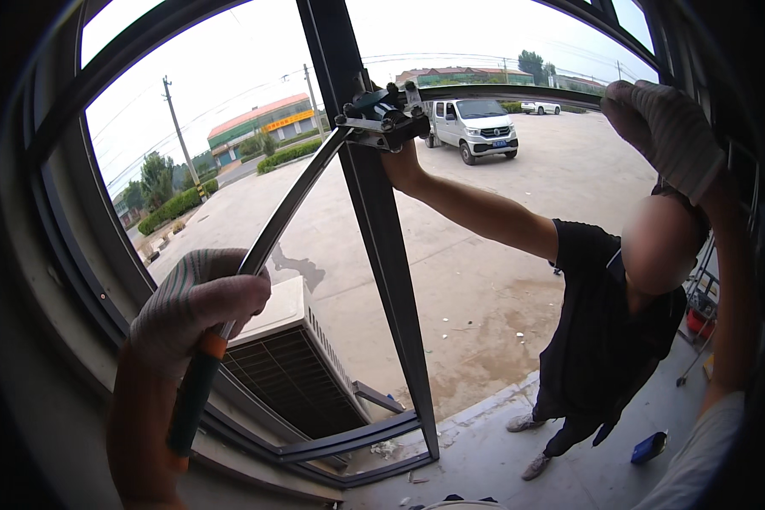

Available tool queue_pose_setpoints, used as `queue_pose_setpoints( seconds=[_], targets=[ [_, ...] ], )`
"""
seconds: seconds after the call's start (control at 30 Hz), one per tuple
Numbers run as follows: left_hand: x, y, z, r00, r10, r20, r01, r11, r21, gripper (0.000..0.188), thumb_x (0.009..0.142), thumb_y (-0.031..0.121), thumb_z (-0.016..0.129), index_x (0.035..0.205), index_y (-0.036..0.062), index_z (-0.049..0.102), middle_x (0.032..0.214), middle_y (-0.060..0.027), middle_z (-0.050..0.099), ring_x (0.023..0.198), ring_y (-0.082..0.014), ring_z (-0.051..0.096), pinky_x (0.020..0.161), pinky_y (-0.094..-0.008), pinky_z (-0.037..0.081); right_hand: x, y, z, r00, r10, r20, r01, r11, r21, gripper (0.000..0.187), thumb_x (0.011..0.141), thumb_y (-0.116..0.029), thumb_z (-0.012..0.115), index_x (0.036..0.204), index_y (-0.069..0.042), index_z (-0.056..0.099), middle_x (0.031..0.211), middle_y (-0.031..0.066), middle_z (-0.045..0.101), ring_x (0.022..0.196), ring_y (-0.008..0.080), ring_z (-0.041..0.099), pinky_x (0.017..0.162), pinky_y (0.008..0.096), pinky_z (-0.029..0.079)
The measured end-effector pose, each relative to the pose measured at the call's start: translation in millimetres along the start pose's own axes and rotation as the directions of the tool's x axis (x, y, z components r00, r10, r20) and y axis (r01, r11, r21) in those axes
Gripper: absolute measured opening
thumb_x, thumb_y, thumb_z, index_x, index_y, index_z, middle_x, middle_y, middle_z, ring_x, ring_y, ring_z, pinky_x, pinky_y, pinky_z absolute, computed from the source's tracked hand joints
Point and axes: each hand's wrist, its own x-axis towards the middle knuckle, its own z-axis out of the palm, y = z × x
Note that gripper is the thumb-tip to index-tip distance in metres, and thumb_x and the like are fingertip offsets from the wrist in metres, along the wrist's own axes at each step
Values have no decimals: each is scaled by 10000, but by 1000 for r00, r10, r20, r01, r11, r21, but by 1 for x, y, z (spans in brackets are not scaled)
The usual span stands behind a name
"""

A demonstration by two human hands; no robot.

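Note:
A long two-handled lever tool, perhaps a hand riveter, has its bolted metal head (384,119) against the dark upright post (374,212). Its bare metal arm (293,191) slants down to my left hand (197,302), which is closed around it in a striped knit glove. Below the glove hangs that arm's black-and-orange grip (194,399). My right hand (667,136), gloved too, is raised at the upper right and closed at the end of the dark arm (510,93). What lies inside its fingers is hidden. A co-worker's bare arm (484,208) reaches behind the tool's head.
The co-worker in a black shirt (599,340) stands beyond the frame. An outdoor air-conditioner unit (302,365) is behind the lower bars (348,442). A blue object (648,448) lies on the floor at right. A white van (476,129) is parked farther out.

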Motion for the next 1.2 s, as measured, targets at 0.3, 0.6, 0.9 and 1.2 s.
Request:
queue_pose_setpoints(
  seconds=[0.3,0.6,0.9,1.2],
  targets=[
    [-49,-28,5,972,235,0,-207,856,-474,537,893,431,661,992,-94,611,601,-28,525,476,-73,464,418,-230,341,27,6,3,999,46,9,-43,974,-221,185,984,-209,692,1035,-32,706,804,130,715,710,201,714,625,316,570],
    [-96,-24,47,751,408,-519,-640,644,-419,823,934,370,643,1496,-132,314,671,-84,569,474,-80,489,413,-208,388,28,23,3,997,62,-45,-68,984,-165,213,989,-261,674,970,-49,682,750,106,670,659,191,667,589,310,539],
    [-94,7,18,170,492,-854,-623,725,294,564,1073,317,416,1463,-89,448,851,-51,566,614,-53,499,523,-166,410,25,49,3,986,84,-143,-88,996,-23,262,994,-313,656,905,-66,657,696,81,626,607,181,621,553,305,508],
    [-95,-1,-44,63,628,-775,-613,638,467,404,1065,258,393,1114,-46,653,782,-24,485,723,-86,489,832,-231,499,2,100,0,932,165,-322,-72,957,282,324,1000,-364,638,840,-83,633,642,57,581,555,171,574,517,299,477]
  ],
)
